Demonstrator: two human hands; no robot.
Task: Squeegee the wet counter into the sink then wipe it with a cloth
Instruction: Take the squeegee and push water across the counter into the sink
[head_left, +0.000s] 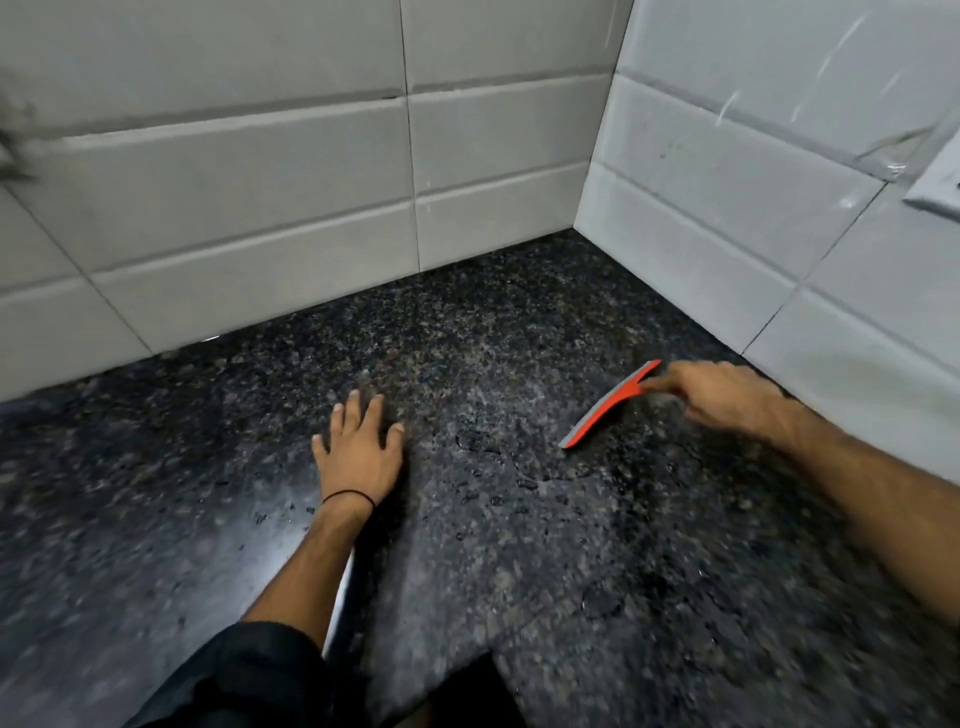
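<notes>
A dark speckled granite counter (519, 332) fills the lower view, with water drops and small puddles near its middle. My right hand (727, 397) grips the handle of an orange squeegee (608, 408) with a grey rubber edge. Its blade rests on the counter close to the right wall. My left hand (358, 449) lies flat on the counter with fingers spread, left of the squeegee. No sink or cloth is in view.
White tiled walls (260, 208) meet in a corner behind the counter. A white fitting (940, 182) juts from the right wall at the frame's edge. A blurred dark object (13, 150) shows at the far left. The counter's front edge runs near my body.
</notes>
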